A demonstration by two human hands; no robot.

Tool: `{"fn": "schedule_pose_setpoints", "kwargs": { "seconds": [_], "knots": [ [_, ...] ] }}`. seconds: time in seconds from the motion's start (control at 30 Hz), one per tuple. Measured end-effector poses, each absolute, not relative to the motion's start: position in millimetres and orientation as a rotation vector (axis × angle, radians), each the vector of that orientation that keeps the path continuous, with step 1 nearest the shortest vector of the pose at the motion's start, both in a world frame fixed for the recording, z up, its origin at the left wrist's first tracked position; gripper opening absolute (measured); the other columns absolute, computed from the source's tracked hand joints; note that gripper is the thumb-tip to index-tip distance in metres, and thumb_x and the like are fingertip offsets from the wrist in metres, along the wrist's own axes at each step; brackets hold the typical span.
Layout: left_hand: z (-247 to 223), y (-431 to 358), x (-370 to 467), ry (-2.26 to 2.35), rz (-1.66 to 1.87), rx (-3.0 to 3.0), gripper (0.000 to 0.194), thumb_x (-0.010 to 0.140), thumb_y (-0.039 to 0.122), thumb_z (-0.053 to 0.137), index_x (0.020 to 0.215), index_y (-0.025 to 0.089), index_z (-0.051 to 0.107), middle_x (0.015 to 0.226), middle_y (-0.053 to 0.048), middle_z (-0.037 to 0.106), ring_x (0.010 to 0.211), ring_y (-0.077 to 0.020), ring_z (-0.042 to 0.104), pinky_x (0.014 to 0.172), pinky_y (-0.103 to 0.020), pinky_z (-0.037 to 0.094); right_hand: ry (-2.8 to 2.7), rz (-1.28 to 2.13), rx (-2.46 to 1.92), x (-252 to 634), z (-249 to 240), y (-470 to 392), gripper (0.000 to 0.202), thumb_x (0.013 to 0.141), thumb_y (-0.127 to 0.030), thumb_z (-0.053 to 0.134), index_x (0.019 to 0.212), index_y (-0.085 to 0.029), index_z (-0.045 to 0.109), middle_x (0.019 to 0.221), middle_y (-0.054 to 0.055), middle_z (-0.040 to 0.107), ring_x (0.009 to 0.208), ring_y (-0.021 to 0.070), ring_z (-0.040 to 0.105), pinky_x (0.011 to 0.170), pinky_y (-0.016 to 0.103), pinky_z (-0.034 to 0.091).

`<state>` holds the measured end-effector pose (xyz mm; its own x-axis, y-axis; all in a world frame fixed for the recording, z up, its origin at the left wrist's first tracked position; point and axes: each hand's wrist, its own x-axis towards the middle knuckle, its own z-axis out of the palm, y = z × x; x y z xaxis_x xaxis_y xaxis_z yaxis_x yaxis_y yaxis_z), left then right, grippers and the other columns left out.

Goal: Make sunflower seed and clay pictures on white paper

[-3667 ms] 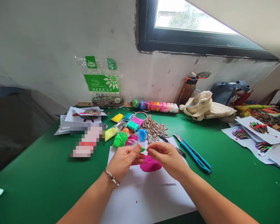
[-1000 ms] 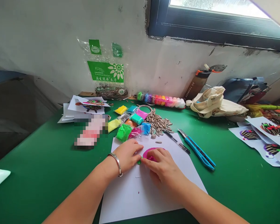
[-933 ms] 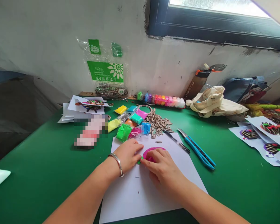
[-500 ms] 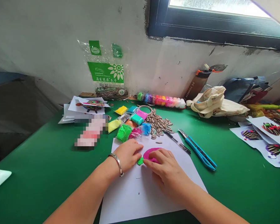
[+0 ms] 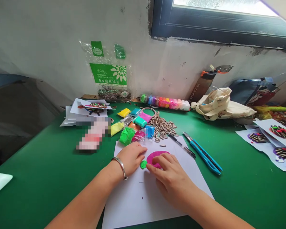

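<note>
A white sheet of paper [image 5: 126,203] lies on the green table, bearing a flattened magenta clay oval [image 5: 153,156]. A small round piece of green clay [image 5: 143,164] touches the oval's left edge. My left hand [image 5: 131,158], with a silver bracelet at the wrist, rests on the paper left of the green piece, fingers apart and holding nothing. My right hand [image 5: 168,171] is over the oval's lower right part, its fingers bent and apart; the index fingertip is beside the green piece. The right thumb is partly hidden below the hand.
Bagged coloured clay [image 5: 126,136] and a pile of sunflower seeds [image 5: 163,127] lie behind the paper. A pen [image 5: 182,145] and a blue cutter [image 5: 205,156] are at its right. Decorated papers [image 5: 257,140] lie far right, more papers [image 5: 71,116] back left.
The right index fingertip has shifted slightly off the green piece, so more of its round surface shows. The left hand has stayed nearly still.
</note>
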<state>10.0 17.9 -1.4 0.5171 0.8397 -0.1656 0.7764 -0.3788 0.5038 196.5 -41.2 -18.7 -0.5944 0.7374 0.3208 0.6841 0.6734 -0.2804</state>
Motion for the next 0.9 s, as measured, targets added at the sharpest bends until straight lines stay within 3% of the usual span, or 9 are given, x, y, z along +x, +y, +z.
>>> {"fn": "schedule_pose_setpoints", "kwargs": {
  "seconds": [0.3, 0.43, 0.67, 0.9],
  "knots": [
    [-4.7, 15.8, 13.6, 1.353, 0.153, 2.31, 0.009, 0.082, 0.017, 0.051, 0.084, 0.021, 0.059, 0.086, -0.002, 0.053, 0.078, -0.0172, 0.051, 0.064, -0.025, 0.04, -2.538, 0.2, -1.062, 188.3, -23.0, -46.6, 0.025, 0.082, -0.011, 0.051, 0.104, -0.019, 0.062, 0.089, 0.007, 0.057, 0.084, 0.0209, 0.046, 0.073, 0.035, 0.035],
    [-6.1, 16.2, 13.4, 1.36, 0.153, 2.335, 0.009, 0.083, 0.018, 0.051, 0.086, 0.021, 0.059, 0.088, -0.003, 0.053, 0.079, -0.0173, 0.052, 0.067, -0.026, 0.041, -2.551, 0.206, -1.071, 189.1, -24.8, -46.3, 0.025, 0.081, -0.012, 0.054, 0.104, -0.019, 0.061, 0.088, 0.007, 0.057, 0.083, 0.0203, 0.045, 0.074, 0.035, 0.034],
    [-8.4, 17.9, 10.7, 1.302, 0.175, 2.307, 0.025, 0.089, 0.016, 0.042, 0.105, 0.022, 0.061, 0.094, -0.005, 0.055, 0.086, -0.0175, 0.053, 0.076, -0.027, 0.043, -2.572, 0.148, -1.042, 191.2, -22.6, -47.6, 0.029, 0.08, -0.011, 0.055, 0.108, -0.019, 0.06, 0.092, 0.008, 0.057, 0.087, 0.0209, 0.045, 0.077, 0.036, 0.035],
    [-9.5, 15.3, 14.4, 1.357, 0.126, 2.379, 0.022, 0.086, 0.016, 0.047, 0.102, 0.023, 0.06, 0.094, -0.004, 0.054, 0.086, -0.0187, 0.053, 0.074, -0.028, 0.043, -2.582, 0.027, -1.057, 190.8, -27.9, -46.5, 0.028, 0.081, -0.017, 0.057, 0.109, -0.019, 0.06, 0.089, 0.008, 0.056, 0.084, 0.0221, 0.044, 0.077, 0.039, 0.034]
  ]
}}
